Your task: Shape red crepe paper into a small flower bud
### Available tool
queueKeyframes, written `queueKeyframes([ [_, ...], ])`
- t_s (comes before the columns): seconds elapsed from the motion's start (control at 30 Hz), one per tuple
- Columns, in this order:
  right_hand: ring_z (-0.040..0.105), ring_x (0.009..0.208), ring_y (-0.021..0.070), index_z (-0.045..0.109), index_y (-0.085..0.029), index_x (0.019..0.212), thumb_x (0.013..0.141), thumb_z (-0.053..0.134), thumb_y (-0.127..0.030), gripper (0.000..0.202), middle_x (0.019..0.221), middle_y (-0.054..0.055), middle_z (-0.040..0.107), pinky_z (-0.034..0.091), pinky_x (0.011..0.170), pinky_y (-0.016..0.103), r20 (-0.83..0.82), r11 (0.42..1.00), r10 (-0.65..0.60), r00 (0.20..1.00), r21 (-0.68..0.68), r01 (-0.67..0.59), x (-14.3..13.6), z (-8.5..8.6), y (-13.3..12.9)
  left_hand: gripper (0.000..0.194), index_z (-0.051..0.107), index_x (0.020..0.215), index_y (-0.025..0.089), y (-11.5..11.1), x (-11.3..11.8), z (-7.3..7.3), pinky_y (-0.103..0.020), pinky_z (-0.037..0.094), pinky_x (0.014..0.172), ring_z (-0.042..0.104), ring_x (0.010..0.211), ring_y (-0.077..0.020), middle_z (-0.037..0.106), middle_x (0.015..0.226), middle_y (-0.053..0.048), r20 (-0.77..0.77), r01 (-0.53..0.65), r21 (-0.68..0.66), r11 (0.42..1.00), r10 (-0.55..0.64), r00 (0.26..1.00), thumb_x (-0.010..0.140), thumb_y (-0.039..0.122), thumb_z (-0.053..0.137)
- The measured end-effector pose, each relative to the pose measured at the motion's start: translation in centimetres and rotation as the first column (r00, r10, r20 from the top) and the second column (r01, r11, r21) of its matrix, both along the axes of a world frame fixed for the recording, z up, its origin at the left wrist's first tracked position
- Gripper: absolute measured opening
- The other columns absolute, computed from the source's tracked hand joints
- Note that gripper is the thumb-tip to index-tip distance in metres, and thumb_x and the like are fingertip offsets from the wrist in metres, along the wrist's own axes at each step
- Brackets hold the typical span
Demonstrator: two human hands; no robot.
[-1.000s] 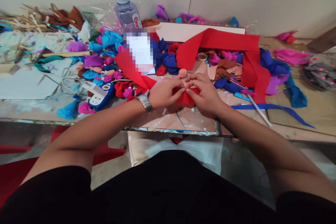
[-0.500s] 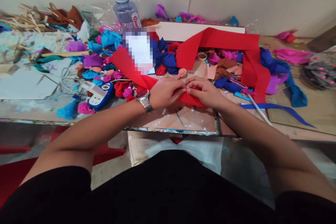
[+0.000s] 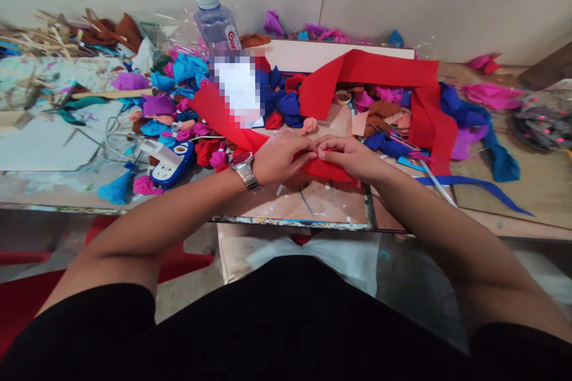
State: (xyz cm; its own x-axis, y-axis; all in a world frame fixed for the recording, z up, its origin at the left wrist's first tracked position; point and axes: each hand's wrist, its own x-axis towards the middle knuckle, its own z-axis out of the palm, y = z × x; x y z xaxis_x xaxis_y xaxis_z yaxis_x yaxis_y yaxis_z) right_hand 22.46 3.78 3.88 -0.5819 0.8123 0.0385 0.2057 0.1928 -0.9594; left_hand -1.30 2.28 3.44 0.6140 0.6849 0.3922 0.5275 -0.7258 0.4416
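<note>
My left hand (image 3: 283,158), with a metal watch (image 3: 244,168) on its wrist, pinches a strip of red crepe paper (image 3: 328,171) above the near table edge. Thumb and forefinger of my right hand (image 3: 348,156) pinch the same strip, and the fingertips of both hands nearly meet. Part of the strip hangs below my fingers; the rest is hidden under my hands. Just beyond lies a small peach paper rosette (image 3: 308,125). A long red strip (image 3: 384,66) loops across the pile behind my right hand.
A bottle (image 3: 217,24) stands at the back beside a blurred pale rectangle (image 3: 236,86). Left are a blue-and-white power socket (image 3: 174,164), cables, green-handled pliers (image 3: 83,108) and wooden sticks (image 3: 44,36). Several coloured paper flowers cover the middle. A blue strip (image 3: 482,184) lies right.
The red paper below my fingers spreads slightly wider and lies a little differently. Both hands stay pinched at nearly the same spot; the view has shifted slightly.
</note>
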Motion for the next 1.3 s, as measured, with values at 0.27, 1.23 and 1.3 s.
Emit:
queueKeyframes([
  [0.27, 0.069, 0.093, 0.0216, 0.078, -0.021, 0.076, 0.082, 0.083, -0.054, 0.033, 0.095, 0.003, 0.079, 0.052, 0.094, 0.037, 0.029, 1.0, -0.008, 1.0, -0.014, 0.009, 0.31, 0.43, 0.21, 0.035, 0.079, 0.104, 0.02, 0.23, -0.11, 0.08, -0.038, 0.05, 0.088, 0.074, 0.088, -0.0222, 0.083, 0.096, -0.008, 0.009, 0.045, 0.005, 0.999, -0.045, 0.999, 0.11, 0.045, 0.055],
  [1.23, 0.064, 0.063, 0.0129, 0.08, -0.021, 0.085, 0.064, 0.102, -0.056, 0.046, 0.083, -0.001, 0.079, 0.048, 0.059, 0.026, -0.096, 0.879, -0.093, 0.991, -0.475, 0.036, 0.27, 0.07, -0.1, 0.034, 0.077, 0.101, 0.019, 0.17, -0.27, 0.75, -0.033, 0.051, 0.082, 0.071, 0.084, -0.0186, 0.082, 0.095, -0.007, 0.129, 0.084, -0.064, 0.994, -0.075, 0.989, 0.109, 0.043, 0.055],
  [1.3, 0.067, 0.066, 0.0142, 0.083, -0.022, 0.088, 0.064, 0.102, -0.057, 0.047, 0.086, 0.0, 0.081, 0.051, 0.062, 0.027, -0.106, 0.873, -0.096, 0.99, -0.486, 0.033, 0.27, 0.08, -0.05, 0.035, 0.077, 0.102, 0.019, 0.24, -0.35, 0.67, -0.033, 0.052, 0.083, 0.071, 0.085, -0.019, 0.082, 0.095, -0.007, 0.125, 0.075, -0.06, 0.995, -0.067, 0.99, 0.11, 0.044, 0.054],
])
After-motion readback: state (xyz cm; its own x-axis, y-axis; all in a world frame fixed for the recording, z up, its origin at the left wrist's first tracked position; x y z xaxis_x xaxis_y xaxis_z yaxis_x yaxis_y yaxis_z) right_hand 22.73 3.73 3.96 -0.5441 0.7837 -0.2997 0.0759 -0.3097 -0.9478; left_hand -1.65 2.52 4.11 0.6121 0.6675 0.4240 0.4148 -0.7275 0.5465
